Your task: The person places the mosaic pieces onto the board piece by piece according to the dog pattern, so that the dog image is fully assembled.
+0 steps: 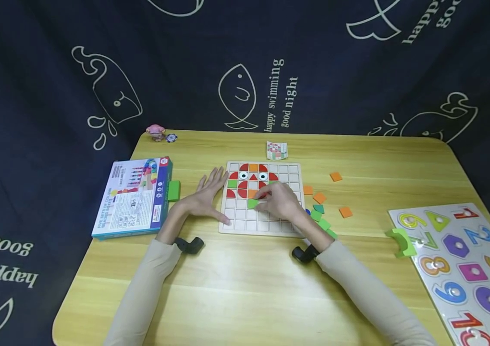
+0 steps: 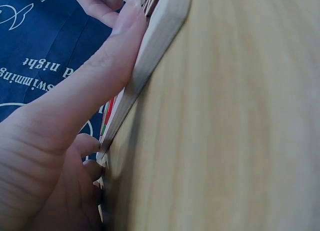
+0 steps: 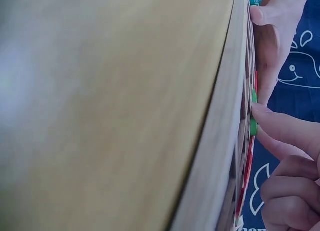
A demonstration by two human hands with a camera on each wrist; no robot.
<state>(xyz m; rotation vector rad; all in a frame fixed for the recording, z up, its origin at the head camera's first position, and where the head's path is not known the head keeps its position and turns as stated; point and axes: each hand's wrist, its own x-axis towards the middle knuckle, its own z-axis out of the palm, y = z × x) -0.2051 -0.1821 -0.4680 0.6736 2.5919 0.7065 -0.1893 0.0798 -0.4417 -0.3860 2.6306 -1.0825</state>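
Note:
A white gridded wooden board (image 1: 249, 226) lies on the table, its upper left part filled with red, orange and green tiles and two eye pieces. My left hand (image 1: 205, 196) is spread at the board's left side, its thumb on the near left corner and its fingertips by the far left edge. In the left wrist view the thumb (image 2: 95, 81) lies along the board's rim. My right hand (image 1: 280, 201) is over the middle of the board. Its thumb and forefinger pinch a green square tile (image 3: 254, 127) at the grid, below an orange tile (image 1: 252, 193).
Loose orange tiles (image 1: 346, 212) and green tiles (image 1: 324, 224) lie right of the board. A small pattern card (image 1: 277, 151) is behind it. A boxed toy (image 1: 132, 197) and a green block (image 1: 174, 191) are left; a number puzzle board (image 1: 457, 259) is right, a green arch block (image 1: 402, 242) at its edge.

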